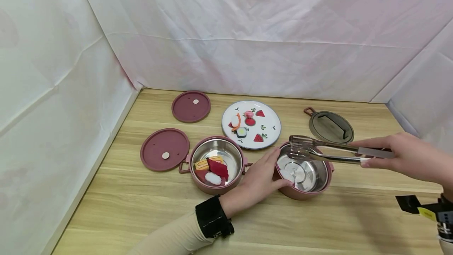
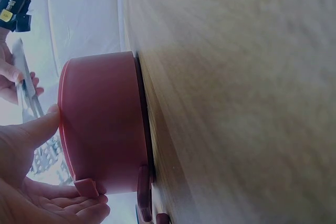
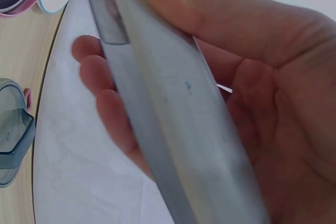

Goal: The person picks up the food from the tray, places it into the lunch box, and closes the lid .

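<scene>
From my remote station I look down on a pale wood-grain table [image 1: 113, 207], with white cloth hanging in soft creases behind [image 1: 247, 62] and standing on either side; a long seam crosses the back sheet, and faint pinkish blotches tint it. My left hand [image 1: 260, 178] holds the right pot [image 1: 301, 195], near the table's middle, its thumb and fingers spread along the left part of the rim. My right hand [image 1: 412, 158] grips metal tongs [image 1: 339, 146] by the grey handle, their tips slightly apart above that pot. Just left of it, the left pot [image 1: 214, 190] sits on the boards with yellow, red and white toy food [image 1: 214, 168] inside. Further left lie two maroon lids, one nearer me [image 1: 159, 146], the other toward the back [image 1: 191, 109]. A white fruit-printed plate [image 1: 272, 115] rests just behind the pots, bearing a few small food pieces [image 1: 241, 132] on its left half. To the right, near the back cloth, lies a grey see-through lid [image 1: 327, 127] with a brown loop at its edge.
</scene>
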Demonstrator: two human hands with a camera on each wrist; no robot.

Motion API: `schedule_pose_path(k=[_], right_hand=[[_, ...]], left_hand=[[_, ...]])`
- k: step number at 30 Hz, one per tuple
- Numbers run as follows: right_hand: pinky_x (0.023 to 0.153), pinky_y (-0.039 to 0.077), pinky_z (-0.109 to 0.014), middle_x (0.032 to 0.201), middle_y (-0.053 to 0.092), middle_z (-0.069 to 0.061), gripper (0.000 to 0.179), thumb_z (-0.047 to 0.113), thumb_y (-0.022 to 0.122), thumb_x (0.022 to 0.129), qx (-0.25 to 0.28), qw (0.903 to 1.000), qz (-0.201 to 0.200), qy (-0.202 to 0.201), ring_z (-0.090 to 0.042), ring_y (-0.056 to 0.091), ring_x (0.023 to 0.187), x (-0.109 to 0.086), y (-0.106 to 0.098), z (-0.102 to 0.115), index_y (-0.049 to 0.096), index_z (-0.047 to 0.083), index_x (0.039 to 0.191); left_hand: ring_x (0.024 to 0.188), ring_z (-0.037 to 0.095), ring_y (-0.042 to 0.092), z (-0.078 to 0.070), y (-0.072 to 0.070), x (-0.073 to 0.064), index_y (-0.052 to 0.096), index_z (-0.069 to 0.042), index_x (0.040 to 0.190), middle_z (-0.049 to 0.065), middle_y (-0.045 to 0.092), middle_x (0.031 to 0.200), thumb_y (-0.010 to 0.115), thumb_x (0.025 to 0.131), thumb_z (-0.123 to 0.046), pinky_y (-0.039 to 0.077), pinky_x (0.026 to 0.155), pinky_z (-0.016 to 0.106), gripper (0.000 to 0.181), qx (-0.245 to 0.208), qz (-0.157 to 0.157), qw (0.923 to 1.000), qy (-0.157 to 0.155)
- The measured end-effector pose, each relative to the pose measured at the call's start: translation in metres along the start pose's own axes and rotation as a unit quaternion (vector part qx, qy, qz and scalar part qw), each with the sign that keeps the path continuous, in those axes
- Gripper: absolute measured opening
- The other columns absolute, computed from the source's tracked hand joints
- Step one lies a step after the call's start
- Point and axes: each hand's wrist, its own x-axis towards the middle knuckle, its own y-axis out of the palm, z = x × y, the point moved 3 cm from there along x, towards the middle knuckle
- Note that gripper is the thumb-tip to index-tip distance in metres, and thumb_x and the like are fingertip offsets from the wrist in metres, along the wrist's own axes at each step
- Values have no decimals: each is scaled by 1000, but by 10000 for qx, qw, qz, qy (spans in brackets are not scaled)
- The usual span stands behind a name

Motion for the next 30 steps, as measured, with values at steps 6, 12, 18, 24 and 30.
schedule_pose_path(k=[6, 12, 18, 24, 30], right_hand=[[52, 41, -29, 72, 65, 13, 50, 31, 74, 81, -196, 9983, -541, 25, -1, 43, 55, 7, -6, 1, 64, 9, 125], [53, 34, -28, 61, 59, 16, 55, 33, 74, 81, -87, 9972, -748, -23, -3, 36, 50, 19, -10, 2, 61, 12, 130], [48, 30, -27, 50, 49, 14, 56, 35, 72, 83, -1, 9968, -799, -89, -4, 28, 44, 37, -13, 4, 59, 10, 132], [47, 30, -27, 56, 50, 5, 54, 34, 73, 83, 34, 9959, -898, -80, -6, 24, 43, 59, -19, 7, 60, 13, 131], [52, 38, -33, 67, 64, -11, 55, 34, 71, 85, 119, 9975, -688, -50, -14, 44, 51, 86, -24, 13, 59, 10, 132]], left_hand=[[136, 16, 35, 0, 0, 0, 29, -12, 150, 6, 34, 154, 73, 78, -48, 42, 108, 39, 92, -14, 8, 10000, 57], [136, 16, 35, -1, -1, -1, 29, -12, 150, 5, 33, 155, 73, 78, -46, 42, 108, 39, 91, -57, 55, 10000, -20], [136, 17, 35, -1, -1, -1, 29, -12, 150, 5, 32, 156, 72, 78, -48, 42, 108, 41, 91, -40, 103, 9999, -93], [137, 16, 33, 0, 0, -1, 29, -12, 150, 3, 31, 156, 71, 78, -50, 42, 108, 41, 91, -31, 117, 9999, -104], [137, 15, 32, 0, 0, -2, 28, -13, 150, 3, 31, 156, 71, 79, -49, 41, 109, 40, 91, -63, 138, 9998, -127]])
